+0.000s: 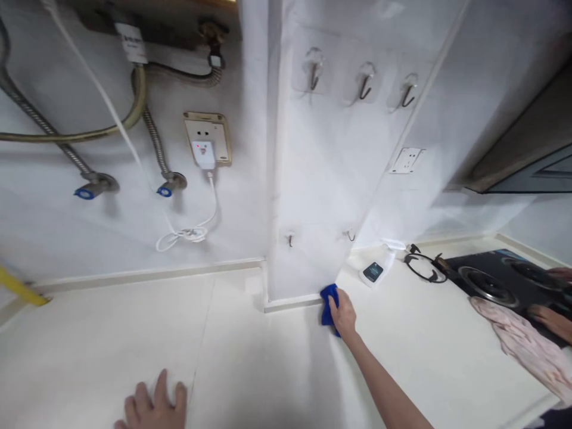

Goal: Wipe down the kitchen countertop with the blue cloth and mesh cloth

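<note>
My right hand [342,313] grips a blue cloth [329,304] and presses it against the foot of a white tiled pillar [313,179], where the pillar meets the pale countertop [268,351]. Part of the cloth is hidden under my fingers. My left hand [154,405] rests flat on the countertop at the bottom edge of the view, fingers spread, holding nothing.
A spray bottle [374,271] lies on the counter beside a black cable [424,268] and a black gas hob [491,280]. A pink cloth [521,339] drapes over the hob's edge, with another person's hands [547,319] there. Hoses, valves, a socket and hooks line the walls.
</note>
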A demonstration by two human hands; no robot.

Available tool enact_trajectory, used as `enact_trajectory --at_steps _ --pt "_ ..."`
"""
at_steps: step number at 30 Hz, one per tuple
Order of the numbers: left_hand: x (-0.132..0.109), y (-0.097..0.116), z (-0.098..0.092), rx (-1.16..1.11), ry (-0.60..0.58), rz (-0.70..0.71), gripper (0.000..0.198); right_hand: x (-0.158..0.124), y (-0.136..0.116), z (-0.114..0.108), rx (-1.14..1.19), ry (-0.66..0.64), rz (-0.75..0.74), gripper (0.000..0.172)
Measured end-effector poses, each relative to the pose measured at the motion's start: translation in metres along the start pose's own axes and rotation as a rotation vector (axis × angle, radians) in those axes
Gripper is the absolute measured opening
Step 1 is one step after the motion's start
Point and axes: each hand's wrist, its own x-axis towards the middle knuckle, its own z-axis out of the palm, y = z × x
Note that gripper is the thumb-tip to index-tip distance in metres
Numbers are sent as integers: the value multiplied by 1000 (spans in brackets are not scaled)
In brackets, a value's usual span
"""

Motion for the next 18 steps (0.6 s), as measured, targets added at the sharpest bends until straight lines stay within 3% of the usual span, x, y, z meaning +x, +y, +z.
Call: enact_trajectory --at_steps 5,10,13,15,18 --pt "-1 2 5 -25 19 3 81 -29 -62 41 -236 -228 -155 38" --pt "-5 3 9 -60 15 -10 78 -89 -160 102 -168 -466 -380 41" --pt "-4 0 9 -74 -18 -24 76 -121 -204 120 -85 -609 -512 34" --pt "-2 -3 9 -79 -21 -28 76 -139 -212 122 -15 -626 -569 34" --pt "-1 -4 8 -87 20 -13 76 -158 -193 116 124 -559 -588 32"
